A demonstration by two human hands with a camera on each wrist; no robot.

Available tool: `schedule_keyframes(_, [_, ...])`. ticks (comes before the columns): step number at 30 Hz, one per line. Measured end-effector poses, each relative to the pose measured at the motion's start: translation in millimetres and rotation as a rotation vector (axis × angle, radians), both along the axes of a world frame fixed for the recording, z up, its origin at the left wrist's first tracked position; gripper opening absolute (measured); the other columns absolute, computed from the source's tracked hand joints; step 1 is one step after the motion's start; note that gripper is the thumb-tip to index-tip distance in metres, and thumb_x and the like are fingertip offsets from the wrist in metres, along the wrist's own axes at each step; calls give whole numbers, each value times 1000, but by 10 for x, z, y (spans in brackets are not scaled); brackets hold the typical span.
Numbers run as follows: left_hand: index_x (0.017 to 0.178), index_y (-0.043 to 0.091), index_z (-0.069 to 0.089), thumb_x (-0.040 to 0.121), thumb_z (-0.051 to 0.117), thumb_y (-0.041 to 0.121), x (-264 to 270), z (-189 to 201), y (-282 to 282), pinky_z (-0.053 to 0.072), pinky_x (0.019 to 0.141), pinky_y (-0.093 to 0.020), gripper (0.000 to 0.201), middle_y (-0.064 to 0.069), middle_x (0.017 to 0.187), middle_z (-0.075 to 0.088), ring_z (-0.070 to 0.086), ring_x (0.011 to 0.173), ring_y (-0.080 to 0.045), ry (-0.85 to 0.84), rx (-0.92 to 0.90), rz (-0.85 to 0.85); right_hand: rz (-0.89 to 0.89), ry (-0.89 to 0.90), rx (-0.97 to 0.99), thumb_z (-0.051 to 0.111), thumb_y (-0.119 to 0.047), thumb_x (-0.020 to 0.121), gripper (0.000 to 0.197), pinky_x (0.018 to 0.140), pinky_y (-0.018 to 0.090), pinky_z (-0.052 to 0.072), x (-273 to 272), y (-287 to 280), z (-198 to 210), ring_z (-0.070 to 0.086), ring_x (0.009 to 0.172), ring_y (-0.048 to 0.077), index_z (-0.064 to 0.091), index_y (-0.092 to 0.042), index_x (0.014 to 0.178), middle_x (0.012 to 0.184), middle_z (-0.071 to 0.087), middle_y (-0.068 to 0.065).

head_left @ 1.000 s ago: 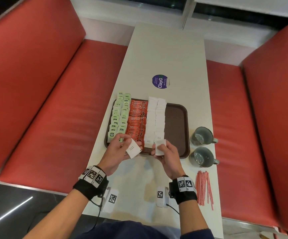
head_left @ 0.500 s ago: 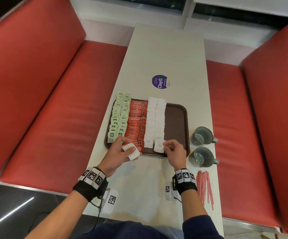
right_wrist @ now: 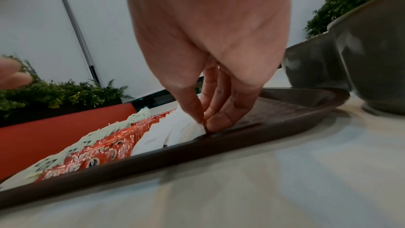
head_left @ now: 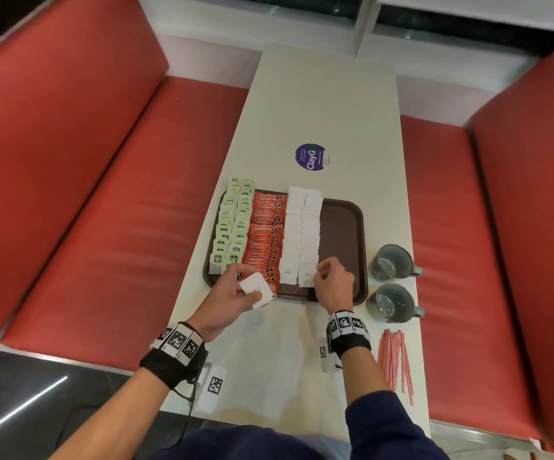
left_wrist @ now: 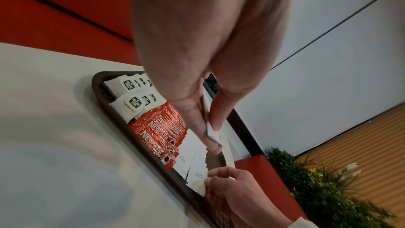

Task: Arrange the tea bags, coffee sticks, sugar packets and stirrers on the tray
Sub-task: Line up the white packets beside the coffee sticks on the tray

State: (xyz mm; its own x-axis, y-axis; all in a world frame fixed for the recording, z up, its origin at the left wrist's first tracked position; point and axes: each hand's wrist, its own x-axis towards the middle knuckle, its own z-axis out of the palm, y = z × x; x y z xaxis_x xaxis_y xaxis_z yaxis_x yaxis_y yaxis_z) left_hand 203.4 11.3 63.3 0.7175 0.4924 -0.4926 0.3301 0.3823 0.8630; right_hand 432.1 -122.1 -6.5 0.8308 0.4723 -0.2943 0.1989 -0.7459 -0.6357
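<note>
A brown tray [head_left: 345,227] carries two columns of green tea bags [head_left: 232,224], a band of red coffee sticks [head_left: 265,234] and two columns of white sugar packets [head_left: 302,227]. My left hand [head_left: 252,287] hovers over the tray's near left corner and pinches a small stack of sugar packets [head_left: 257,290] between thumb and fingers [left_wrist: 197,124]. My right hand [head_left: 320,272] pinches the right edge of the nearest sugar packet [head_left: 307,275] in the right column; that packet lies on the tray [right_wrist: 285,110]. Red-and-white stirrers [head_left: 395,360] lie on the table right of my right wrist.
Two grey cups [head_left: 390,262] [head_left: 391,302] stand just right of the tray. A purple round sticker [head_left: 312,156] sits on the white table beyond it. Red benches [head_left: 102,210] flank the table. The tray's right third is bare.
My right hand moved forward from in front of my body to the tray and set its sugar packet at the near end of the right column. The left hand barely shifted.
</note>
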Motion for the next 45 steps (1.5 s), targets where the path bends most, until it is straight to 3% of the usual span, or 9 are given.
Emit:
schedule_keyframes(8, [132, 24, 57, 94, 81, 4, 37, -80, 34, 62, 102, -50, 49, -16, 124, 76, 75, 116, -31, 18, 42, 13, -30, -122, 72, 69, -17, 102, 7, 79, 34, 57, -156, 37, 18, 65, 87, 17, 63, -20, 101, 98, 69, 1])
schedule_keyframes(13, [131, 30, 56, 90, 86, 3, 85, -79, 29, 63, 99, -49, 58, -13, 123, 77, 76, 113, -28, 16, 94, 31, 41, 343, 420, 72, -48, 104, 26, 78, 36, 66, -601, -35, 429, 76, 83, 17, 75, -23, 97, 90, 79, -1])
schedule_keyframes(21, [118, 24, 30, 84, 92, 7, 211, -57, -76, 66, 89, -53, 73, -11, 115, 69, 80, 101, -23, 49, 319, 12, 71, 559, 586, 72, -14, 102, 14, 85, 44, 66, -832, -95, 590, 76, 92, 26, 65, -3, 95, 96, 76, 12])
schedule_keyframes(24, [103, 30, 42, 89, 90, 19, 226, -100, -68, 64, 84, -60, 50, -8, 108, 73, 79, 93, -26, 74, 385, -15, 74, 505, 569, 71, -13, 103, 13, 86, 47, 68, -843, -102, 593, 77, 97, 30, 67, -5, 94, 98, 76, 7])
schedule_keyframes(28, [104, 24, 63, 98, 81, 18, 280, -89, -97, 61, 86, -48, 20, -5, 110, 75, 74, 94, -28, -21, 285, 1, -27, 515, 634, 69, -16, 106, 10, 85, 46, 68, -892, -58, 556, 76, 96, 29, 66, -9, 100, 103, 73, 13])
schedule_keyframes(31, [110, 13, 57, 104, 69, 2, 317, -50, -109, 64, 93, -42, 17, -13, 119, 76, 75, 109, -29, -117, 169, 18, -197, 610, 711, 62, -17, 111, 13, 83, 42, 65, -857, -50, 519, 72, 93, 29, 66, -7, 103, 107, 72, 19])
schedule_keyframes(34, [105, 16, 52, 105, 63, 0, 329, -67, -99, 58, 90, -35, 20, -5, 98, 75, 71, 96, -20, -91, 249, -55, -82, 657, 664, 59, -17, 113, 15, 87, 42, 65, -841, -89, 547, 71, 100, 27, 64, -7, 103, 109, 71, 15])
schedule_keyframes(40, [98, 18, 63, 94, 79, 1, 326, -90, -82, 58, 97, -32, 24, -4, 110, 68, 71, 108, -18, -63, 369, -72, -33, 864, 769, 68, -14, 109, 13, 102, 45, 61, -902, -118, 573, 73, 110, 28, 61, -4, 104, 117, 72, 17])
schedule_keyframes(45, [114, 21, 75, 109, 64, 20, 314, -141, -124, 62, 100, -41, 13, 2, 111, 77, 76, 105, -14, -21, 351, -80, -106, 613, 706, 80, -18, 100, 20, 88, 41, 56, -887, -144, 426, 69, 95, 24, 69, -2, 105, 102, 75, 14])
